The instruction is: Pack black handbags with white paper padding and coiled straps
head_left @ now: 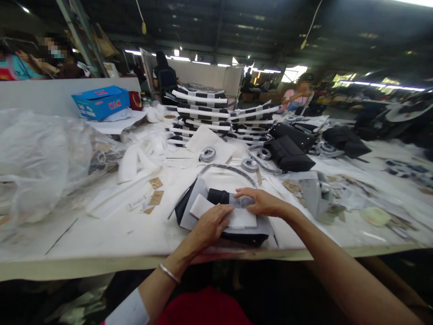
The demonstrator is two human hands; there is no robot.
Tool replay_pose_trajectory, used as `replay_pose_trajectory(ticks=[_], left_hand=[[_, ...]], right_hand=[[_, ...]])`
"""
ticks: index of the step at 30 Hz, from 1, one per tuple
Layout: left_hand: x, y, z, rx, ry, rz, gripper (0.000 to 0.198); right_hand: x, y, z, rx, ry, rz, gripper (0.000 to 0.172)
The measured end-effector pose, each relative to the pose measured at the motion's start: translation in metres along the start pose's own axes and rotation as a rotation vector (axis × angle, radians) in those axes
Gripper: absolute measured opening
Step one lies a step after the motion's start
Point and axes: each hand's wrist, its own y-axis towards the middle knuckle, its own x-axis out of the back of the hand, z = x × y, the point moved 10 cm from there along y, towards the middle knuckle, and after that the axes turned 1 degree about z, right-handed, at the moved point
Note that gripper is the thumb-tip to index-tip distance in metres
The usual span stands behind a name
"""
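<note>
A black handbag [182, 208] lies on its side at the table's front edge, with a grey sheet [189, 219] over it and its wrapped handle [233, 168] arching away behind. On the sheet rests a strip of white foam [243, 220], and beside it a black piece [218, 196] partly in clear plastic. My left hand [212, 222] lies on the foam, fingers stretched out and close together. Over the plastic and the foam's right end is my right hand [265, 201], its index finger and thumb apart; some fingertips are hidden.
Stacks of foam-wrapped black pieces [203, 109] stand behind, near coiled wrapped straps [207, 154] and black bags [292, 151]. A tape dispenser [316, 194] sits at right. Plastic sheeting [43, 167] and a blue box [100, 103] are left. Other people [165, 74] are farther back.
</note>
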Motion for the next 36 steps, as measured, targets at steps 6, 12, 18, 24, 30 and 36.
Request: replay_pose_trajectory(ticks=[6, 12, 18, 24, 30, 36], left_hand=[[0.0, 0.0, 0.002, 0.023, 0.0, -0.002, 0.039], [-0.002, 0.0, 0.0, 0.011, 0.001, 0.009, 0.039], [-0.001, 0.0, 0.001, 0.01, -0.033, 0.007, 0.041], [0.005, -0.001, 0.0, 0.017, -0.098, -0.024, 0.048], [0.004, 0.001, 0.0, 0.047, -0.098, -0.013, 0.039], [0.003, -0.001, 0.001, 0.02, -0.072, -0.04, 0.04]], right_hand=[[-0.016, 0.011, 0.014, 0.099, -0.208, 0.007, 0.054], [-0.021, 0.004, 0.016, 0.135, -0.286, -0.144, 0.038], [-0.013, 0.007, 0.002, 0.111, -0.159, -0.185, 0.046], [0.005, -0.001, 0.006, -0.028, 0.151, 0.002, 0.06], [-0.014, -0.025, 0.044, 0.002, 0.079, 0.146, 0.083], [-0.014, -0.024, 0.015, -0.176, 0.134, -0.09, 0.023]])
